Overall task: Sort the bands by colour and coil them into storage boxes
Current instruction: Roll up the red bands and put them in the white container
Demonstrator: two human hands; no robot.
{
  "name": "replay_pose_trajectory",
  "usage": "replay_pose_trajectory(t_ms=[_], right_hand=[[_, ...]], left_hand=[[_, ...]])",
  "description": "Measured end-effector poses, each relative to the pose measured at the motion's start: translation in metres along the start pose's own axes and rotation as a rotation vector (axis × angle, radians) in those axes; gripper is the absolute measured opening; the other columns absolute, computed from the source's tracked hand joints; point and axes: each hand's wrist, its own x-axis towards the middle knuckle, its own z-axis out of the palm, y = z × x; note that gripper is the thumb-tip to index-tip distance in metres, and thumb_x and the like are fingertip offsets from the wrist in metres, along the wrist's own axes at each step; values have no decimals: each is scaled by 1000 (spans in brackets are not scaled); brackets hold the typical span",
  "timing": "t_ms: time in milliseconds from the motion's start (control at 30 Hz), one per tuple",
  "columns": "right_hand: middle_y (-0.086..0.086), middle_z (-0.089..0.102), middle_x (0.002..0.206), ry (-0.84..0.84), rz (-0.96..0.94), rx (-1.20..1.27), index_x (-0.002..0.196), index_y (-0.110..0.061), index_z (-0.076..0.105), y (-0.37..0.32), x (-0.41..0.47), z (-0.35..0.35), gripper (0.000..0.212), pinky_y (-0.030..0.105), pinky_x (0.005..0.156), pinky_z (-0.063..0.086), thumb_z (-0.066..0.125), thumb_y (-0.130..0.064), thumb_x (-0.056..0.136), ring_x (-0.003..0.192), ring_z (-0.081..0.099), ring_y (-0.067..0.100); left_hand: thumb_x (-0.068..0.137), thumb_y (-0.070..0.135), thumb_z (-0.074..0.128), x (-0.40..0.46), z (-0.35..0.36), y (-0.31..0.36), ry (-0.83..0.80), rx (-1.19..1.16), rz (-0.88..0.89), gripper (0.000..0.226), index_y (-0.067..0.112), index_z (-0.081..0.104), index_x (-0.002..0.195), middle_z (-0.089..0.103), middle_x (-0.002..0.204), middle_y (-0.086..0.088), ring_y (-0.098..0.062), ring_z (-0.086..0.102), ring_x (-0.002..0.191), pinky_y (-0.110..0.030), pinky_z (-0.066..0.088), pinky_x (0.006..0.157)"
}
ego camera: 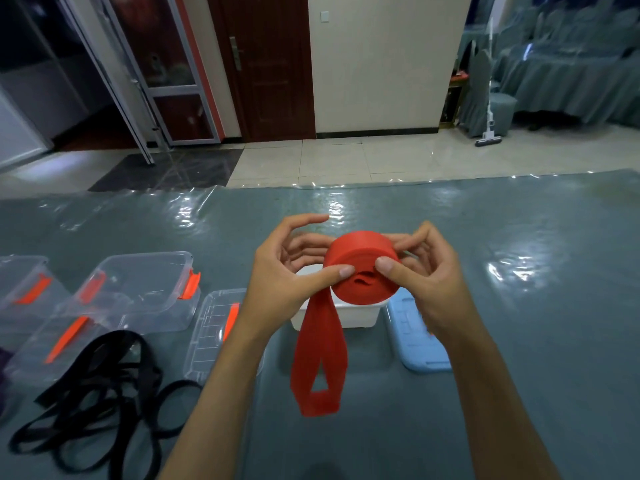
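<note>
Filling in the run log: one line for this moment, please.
step: coiling | red band mostly rolled, tail hanging | left hand, right hand grip roll | over white box

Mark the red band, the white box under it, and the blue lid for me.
red band (360,268): head view, on the face of the coiled part held in both hands.
white box (353,315): head view, on its near wall below the coil.
blue lid (417,336): head view, on its top surface.
</note>
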Motion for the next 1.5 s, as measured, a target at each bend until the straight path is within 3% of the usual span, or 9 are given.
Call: replay_pose_trajectory(t_ms=[167,400,633,733,833,1100,1233,1367,1500], right_hand=[[3,78,109,-65,-12,-30,125,-37,68,-5,6,-9,58,28,79,62,94,-39,73,97,77,22],[2,78,108,-94,33,-152,84,-34,63,2,9,-5,37,27,80,61,94,-30,64,101,77,20],[-2,77,111,-90,-52,-106,100,-36,77,7,10,-3,34,33,91,60,91,-28,71,105,75,21],[1,77,106,-126,45,-106,89,-32,66,14,11,-6,36,33,81,61,94,-26,66,100,76,20],[2,78,104,-193,70,-212,109,-36,65,15,10,-11,51,36,73,64,95,-30,68,98,78,23],[-8,79,109,-131,-73,-247,109,-36,80,11,13,-14,38,17,84,57,90,-19,77,99,76,10],[-4,80,107,-70,-66,-199,107,-36,81,9,17,-19,37,22,83,60,91,-30,72,96,78,16],[1,79,108,-53,-55,-142,109,-30,81,8,22,-22,37,24,80,61,91,-27,73,95,79,20],[4,80,107,-43,-51,-90,110,-27,80,8,24,-24,36,26,78,63,90,-22,75,94,79,22]], left_hand=[[69,16,97,0,4,-5,-77,-36,-86,75,30,63,135,77,110,-7,-26,75,108,-31,59,95],[65,22,100,7,2,-7,7,0,-21,64,32,70,121,79,110,-7,-25,77,104,-30,60,92],[68,23,98,11,-10,-6,-77,111,-58,63,32,71,124,79,103,-1,-15,75,100,-25,57,91],[66,22,100,14,-13,-7,-115,187,-11,72,35,68,129,80,101,1,-13,77,97,-20,56,90],[68,20,99,11,-6,-13,-131,191,-9,74,39,65,132,81,100,0,-15,78,95,-21,57,89],[71,41,96,-9,-32,-50,-367,236,-260,93,50,46,149,65,142,14,-9,61,134,-30,46,111],[63,58,95,-41,-56,-103,-512,413,-449,92,61,47,142,58,143,32,12,50,134,-5,40,100],[75,22,93,-56,-67,-153,-499,470,-454,90,75,47,131,56,138,40,14,51,131,0,36,103],[78,9,89,-67,-68,-182,-360,460,-373,68,54,66,123,67,131,33,5,63,126,-18,49,109]])
